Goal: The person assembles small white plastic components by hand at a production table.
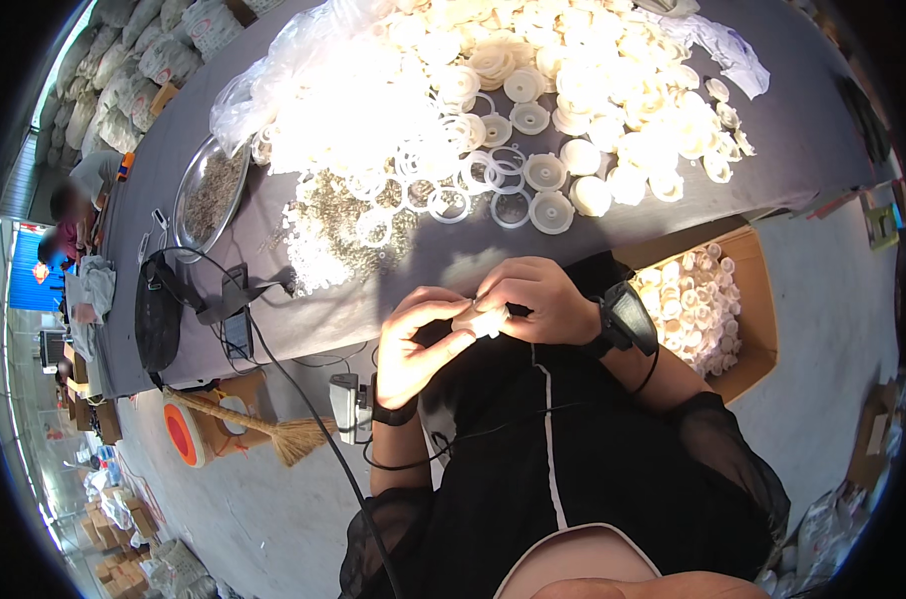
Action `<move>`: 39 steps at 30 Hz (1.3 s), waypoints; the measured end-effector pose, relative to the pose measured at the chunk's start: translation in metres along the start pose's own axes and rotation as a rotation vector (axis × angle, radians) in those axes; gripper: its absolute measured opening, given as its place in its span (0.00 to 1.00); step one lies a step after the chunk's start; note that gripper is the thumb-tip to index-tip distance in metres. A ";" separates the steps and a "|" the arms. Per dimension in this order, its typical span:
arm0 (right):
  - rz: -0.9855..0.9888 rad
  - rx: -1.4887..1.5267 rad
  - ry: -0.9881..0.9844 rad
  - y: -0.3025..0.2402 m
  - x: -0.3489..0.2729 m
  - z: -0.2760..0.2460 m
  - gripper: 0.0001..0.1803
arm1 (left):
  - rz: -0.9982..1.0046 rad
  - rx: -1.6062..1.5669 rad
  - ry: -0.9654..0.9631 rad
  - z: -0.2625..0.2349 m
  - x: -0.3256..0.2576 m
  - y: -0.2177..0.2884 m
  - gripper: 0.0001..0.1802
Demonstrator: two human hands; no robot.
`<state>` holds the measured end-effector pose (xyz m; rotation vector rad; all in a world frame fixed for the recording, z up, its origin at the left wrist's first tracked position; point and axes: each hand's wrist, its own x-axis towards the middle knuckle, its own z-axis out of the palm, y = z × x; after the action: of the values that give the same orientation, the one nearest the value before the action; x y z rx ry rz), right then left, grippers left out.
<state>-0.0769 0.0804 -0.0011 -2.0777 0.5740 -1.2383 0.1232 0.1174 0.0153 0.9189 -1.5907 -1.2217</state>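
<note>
**Both Hands on a Small White Cap at the Table Edge**

The left hand (413, 344) and the right hand (535, 299) meet just in front of the torso, below the near edge of the grey table (822, 130). Between their fingertips sits a small white plastic cap (489, 321). The right hand's fingers curl over it from above; the left hand's thumb and forefinger pinch it from the left side. Both hands are closed on the part. Each wrist carries a dark band.

Beyond the hands, on the table, lie loose white rings (451, 203) and round white discs (551, 212), just past a spread of small metal pieces (338, 205). Farther back, a large heap of white caps (593, 70) covers the tabletop. A metal bowl (211, 190) of small parts stands to the left, near a clear plastic bag (273, 80).

To the right of the hands, a cardboard box (757, 299) holds more white caps. To the left, a black cable (303, 399) runs down from the table edge, and a broom (263, 424) lies on the floor.
</note>
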 end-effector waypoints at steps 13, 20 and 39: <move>-0.056 -0.001 0.005 0.005 -0.006 -0.004 0.09 | 0.178 0.179 0.101 0.016 -0.007 -0.011 0.14; 0.182 0.019 0.133 0.001 -0.010 0.004 0.10 | 0.253 0.314 0.439 0.037 -0.008 -0.019 0.14; 0.206 -0.280 0.363 0.009 -0.016 0.014 0.13 | -0.076 -0.232 0.563 0.069 0.007 -0.046 0.04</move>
<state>-0.0719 0.0893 -0.0221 -1.9563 1.1552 -1.4884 0.0574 0.1212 -0.0353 1.0616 -0.9577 -1.0493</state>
